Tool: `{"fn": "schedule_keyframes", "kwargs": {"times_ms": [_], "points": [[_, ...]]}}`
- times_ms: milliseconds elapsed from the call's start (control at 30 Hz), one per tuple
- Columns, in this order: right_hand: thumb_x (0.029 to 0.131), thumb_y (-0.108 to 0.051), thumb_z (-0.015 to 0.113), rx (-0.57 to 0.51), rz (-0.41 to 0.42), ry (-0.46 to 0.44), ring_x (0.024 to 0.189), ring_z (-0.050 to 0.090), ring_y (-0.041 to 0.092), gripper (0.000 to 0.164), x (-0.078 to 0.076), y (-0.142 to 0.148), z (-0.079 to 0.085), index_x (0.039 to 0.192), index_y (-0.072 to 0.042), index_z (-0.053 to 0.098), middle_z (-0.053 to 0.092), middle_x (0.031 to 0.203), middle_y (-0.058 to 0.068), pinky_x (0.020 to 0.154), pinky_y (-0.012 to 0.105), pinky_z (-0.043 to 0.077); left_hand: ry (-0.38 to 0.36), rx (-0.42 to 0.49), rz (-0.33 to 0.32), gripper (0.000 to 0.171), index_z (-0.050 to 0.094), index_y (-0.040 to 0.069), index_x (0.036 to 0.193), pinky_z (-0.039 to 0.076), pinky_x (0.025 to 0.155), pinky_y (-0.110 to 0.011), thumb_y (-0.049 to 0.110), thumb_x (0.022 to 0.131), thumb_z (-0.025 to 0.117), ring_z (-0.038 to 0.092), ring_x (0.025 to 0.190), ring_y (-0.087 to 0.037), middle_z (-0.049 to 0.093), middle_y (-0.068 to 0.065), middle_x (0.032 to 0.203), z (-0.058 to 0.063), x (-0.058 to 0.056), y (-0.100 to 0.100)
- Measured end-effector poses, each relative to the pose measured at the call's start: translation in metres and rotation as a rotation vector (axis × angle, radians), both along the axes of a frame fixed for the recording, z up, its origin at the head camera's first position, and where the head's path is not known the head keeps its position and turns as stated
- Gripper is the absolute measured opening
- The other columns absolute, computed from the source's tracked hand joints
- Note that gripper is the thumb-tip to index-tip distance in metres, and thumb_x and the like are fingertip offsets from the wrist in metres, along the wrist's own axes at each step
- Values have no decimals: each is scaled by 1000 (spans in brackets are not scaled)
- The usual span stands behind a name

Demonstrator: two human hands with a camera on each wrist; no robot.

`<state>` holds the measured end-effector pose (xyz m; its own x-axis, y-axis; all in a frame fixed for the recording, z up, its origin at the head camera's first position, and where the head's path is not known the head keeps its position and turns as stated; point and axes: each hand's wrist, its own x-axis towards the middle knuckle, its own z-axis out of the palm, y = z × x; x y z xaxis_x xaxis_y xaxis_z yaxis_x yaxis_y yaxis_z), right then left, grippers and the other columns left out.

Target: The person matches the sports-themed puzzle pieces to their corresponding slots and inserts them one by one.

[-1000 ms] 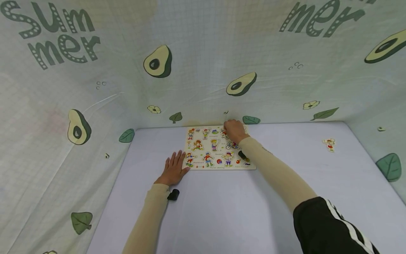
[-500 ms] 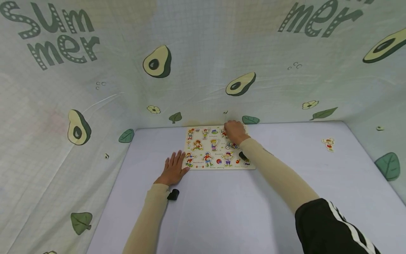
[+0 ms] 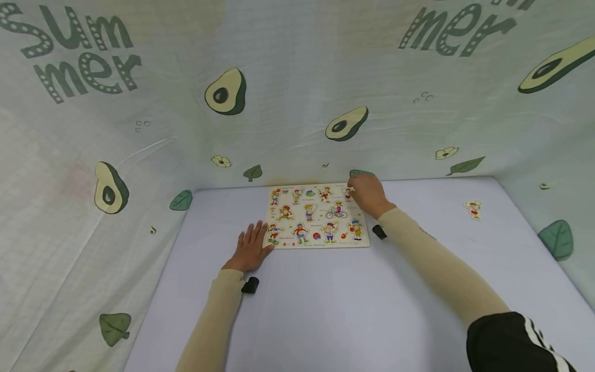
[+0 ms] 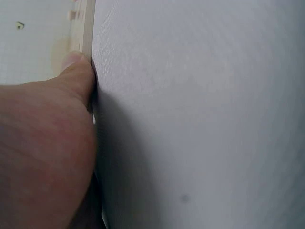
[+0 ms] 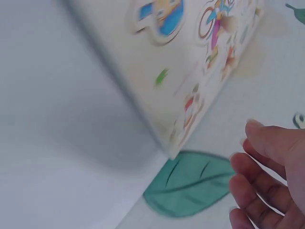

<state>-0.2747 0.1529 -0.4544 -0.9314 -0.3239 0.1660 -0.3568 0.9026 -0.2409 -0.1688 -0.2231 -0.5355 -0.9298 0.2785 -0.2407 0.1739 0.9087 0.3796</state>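
A cream wooden puzzle board (image 3: pixel 365 241) with cartoon sports figures lies at the far side of the white table. My left hand (image 3: pixel 249 250) rests spread at its near left corner; in the left wrist view the thumb (image 4: pixel 78 71) lies on the board's edge (image 4: pixel 87 36). My right hand (image 3: pixel 370 195) is at the far right corner, partly hiding a small figure (image 3: pixel 347 194). In the right wrist view its fingers (image 5: pixel 248 188) are loosely bent, holding nothing, apart from the board. A cyclist piece (image 3: pixel 337 210) sits in the board.
One loose figure piece (image 3: pixel 473 210) in red and white lies on the table (image 3: pixel 325 310) at the right. A hanging cloth (image 3: pixel 288 103) printed with avocados and leaves rises right behind the board and along both sides.
My right hand has moved right, off the upper figures to the far corner, uncovering the footballer, the cyclist and the lower right figure. My left hand stays put; the head view shifts slightly.
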Motion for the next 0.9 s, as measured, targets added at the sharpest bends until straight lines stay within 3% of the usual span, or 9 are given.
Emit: {"fn": "schedule_keyframes", "kwargs": {"times_ms": [567, 700, 900], "points": [[95, -1, 76, -21, -123, 76, 106, 63, 48, 21, 57, 127, -18, 114, 7, 73, 70, 111, 27, 94, 64, 48, -10, 6, -18, 76, 8, 0, 169, -3, 128, -65, 38, 114, 44, -7, 162, -46, -2, -22, 177, -2, -3, -1], [94, -1, 76, -33, -157, 71, 104, 62, 51, 22, 65, 157, -21, 113, 9, 72, 68, 110, 30, 90, 67, 47, 13, 11, -19, 75, 9, 0, 169, -2, 128, -66, 38, 114, 44, -5, 162, -47, 0, -23, 177, -7, -4, -1], [93, 2, 75, -43, -225, 60, 102, 60, 57, 23, 74, 196, -24, 113, 13, 71, 65, 112, 36, 85, 68, 46, -1, 20, -26, 76, 8, -1, 168, -3, 127, -67, 38, 114, 44, -6, 162, -47, -1, -24, 176, -3, -4, -1]]}}
